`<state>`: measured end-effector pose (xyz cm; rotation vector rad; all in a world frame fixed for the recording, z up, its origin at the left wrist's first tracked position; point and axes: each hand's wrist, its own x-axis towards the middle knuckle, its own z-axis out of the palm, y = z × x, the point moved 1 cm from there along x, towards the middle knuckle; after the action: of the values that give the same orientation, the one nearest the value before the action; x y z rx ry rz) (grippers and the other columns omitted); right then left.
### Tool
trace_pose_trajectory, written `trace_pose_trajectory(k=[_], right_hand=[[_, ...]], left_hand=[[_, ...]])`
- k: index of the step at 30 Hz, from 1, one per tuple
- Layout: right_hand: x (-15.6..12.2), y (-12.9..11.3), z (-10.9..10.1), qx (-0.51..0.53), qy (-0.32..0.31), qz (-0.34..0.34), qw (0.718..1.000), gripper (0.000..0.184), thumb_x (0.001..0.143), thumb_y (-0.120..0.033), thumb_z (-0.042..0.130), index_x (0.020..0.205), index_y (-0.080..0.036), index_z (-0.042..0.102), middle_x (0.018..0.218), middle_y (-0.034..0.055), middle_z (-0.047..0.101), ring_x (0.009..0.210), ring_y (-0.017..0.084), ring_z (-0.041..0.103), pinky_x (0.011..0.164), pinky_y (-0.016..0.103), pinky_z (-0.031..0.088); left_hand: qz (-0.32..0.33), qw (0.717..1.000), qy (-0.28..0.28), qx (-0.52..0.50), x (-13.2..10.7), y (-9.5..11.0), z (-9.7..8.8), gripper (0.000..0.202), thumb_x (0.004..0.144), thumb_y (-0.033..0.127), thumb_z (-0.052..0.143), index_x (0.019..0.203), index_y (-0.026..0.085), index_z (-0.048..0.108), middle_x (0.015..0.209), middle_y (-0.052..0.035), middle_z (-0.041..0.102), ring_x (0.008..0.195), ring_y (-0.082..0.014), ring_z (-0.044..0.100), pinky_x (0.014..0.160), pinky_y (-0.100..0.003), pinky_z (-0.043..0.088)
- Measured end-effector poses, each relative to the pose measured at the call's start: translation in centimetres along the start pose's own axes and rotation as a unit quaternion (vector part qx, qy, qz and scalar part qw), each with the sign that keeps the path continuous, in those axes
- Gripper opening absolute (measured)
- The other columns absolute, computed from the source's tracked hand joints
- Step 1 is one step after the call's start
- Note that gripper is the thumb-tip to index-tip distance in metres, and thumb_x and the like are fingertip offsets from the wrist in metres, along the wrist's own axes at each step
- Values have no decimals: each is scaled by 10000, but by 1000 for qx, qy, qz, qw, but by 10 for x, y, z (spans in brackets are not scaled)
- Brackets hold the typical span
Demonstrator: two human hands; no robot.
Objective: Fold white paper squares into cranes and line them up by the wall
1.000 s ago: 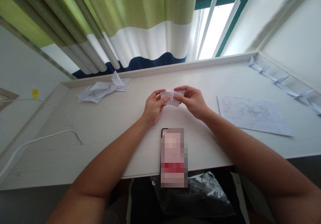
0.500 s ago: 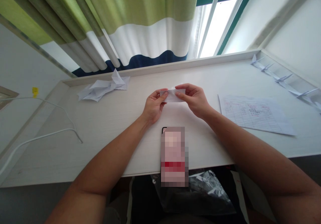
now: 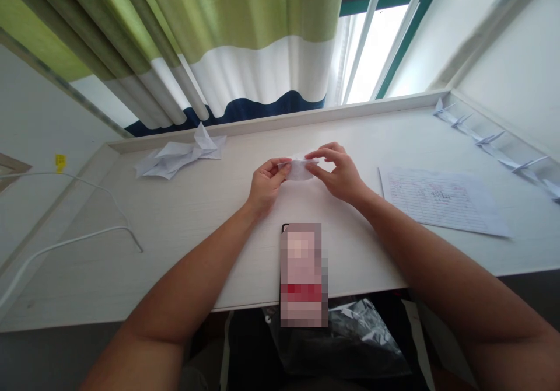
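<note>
"What does the head view show at the hands?"

"The left hand (image 3: 265, 184) is closed on the left end of a small folded white paper (image 3: 300, 170), pinching it between thumb and fingers. The paper is held just above the middle of the white table (image 3: 184, 245)."

"And the right hand (image 3: 339, 172)?"

"Its curled fingers (image 3: 326, 153) reach the paper's right end. Whether they grip it or sit just off it, I cannot tell."

"What lies around them?"

"Crumpled white paper (image 3: 179, 154) lies near the back edge, toward the left. Paper cranes (image 3: 490, 140) line the right back corner, and a lined handwritten sheet (image 3: 441, 201) lies near the right edge. A white cable (image 3: 79, 239) curves across the left end."

"Anything close to the hands?"

"A pixelated phone (image 3: 301, 274) sits at the front edge, below them and apart from both."
</note>
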<state>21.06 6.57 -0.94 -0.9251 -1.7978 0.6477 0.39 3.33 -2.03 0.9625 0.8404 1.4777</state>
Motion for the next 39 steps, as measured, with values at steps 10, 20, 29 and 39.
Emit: trace_pose_trajectory(k=[10, 20, 29, 39], right_hand=[[-4, -8, -3, -25, -59, -56, 996, 242, 1010, -379, 772, 1249, -351, 799, 1552, 77, 643, 1505, 376, 553, 1277, 702, 429], [-5, -4, 8, 173, -99, 84, 976, 574, 930, -571, 840, 1413, -285, 724, 1069, 64, 767, 975, 248, 725, 934, 483, 658], [-1, -3, 5, 170, -30, 105, 979, 317, 853, -529, 897, 963, -238, 841, 779, 10, 734, 712, 174, 641, 708, 380, 565], [1, -11, 5, 250, -20, 145, 957, 388, 777, -545, 958, 931, -227, 798, 797, 24, 765, 698, 189, 697, 702, 404, 622]], left_hand=[[-82, 995, -28, -45, -5, 4, 4, 192, 855, 190, 914, 1013, 214, 810, 862, -2, 771, 750, -106, 673, 722, -255, 554], [4, 999, 26, 27, 0, 2, 0, 364, 690, 291, 1032, 997, 205, 856, 949, -30, 839, 903, -166, 750, 916, -346, 591], [66, 989, 17, 129, 2, 5, -6, 369, 714, 469, 1037, 900, 209, 851, 758, 9, 747, 703, -108, 618, 683, -250, 491], [71, 981, 44, 175, 4, 4, -9, 339, 782, 391, 992, 942, 203, 760, 855, -7, 760, 781, -137, 667, 699, -244, 491]])
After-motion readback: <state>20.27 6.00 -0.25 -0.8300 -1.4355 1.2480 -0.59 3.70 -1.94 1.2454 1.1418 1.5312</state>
